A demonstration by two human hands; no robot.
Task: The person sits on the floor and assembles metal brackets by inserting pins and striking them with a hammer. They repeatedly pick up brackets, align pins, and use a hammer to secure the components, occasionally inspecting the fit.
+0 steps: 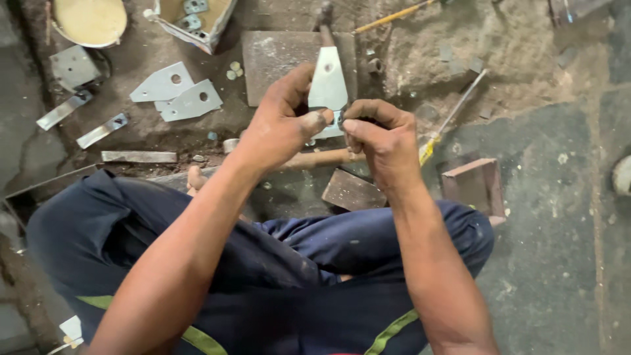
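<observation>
Seated cross-legged on a gritty workshop floor, you hold a tapered metal plate (328, 85) upright at the centre of the view. Your left hand (282, 125) pinches its lower edge between thumb and fingers; your right hand (384, 141) curls tight against the same edge at 3 o'clock of it, fingertips nipped together on something too small to make out. Two similar plates (177, 92) lie at 10 o'clock, a yellow-handled screwdriver (447, 121) at 2 o'clock, a wooden handle (322, 158) just below your hands.
</observation>
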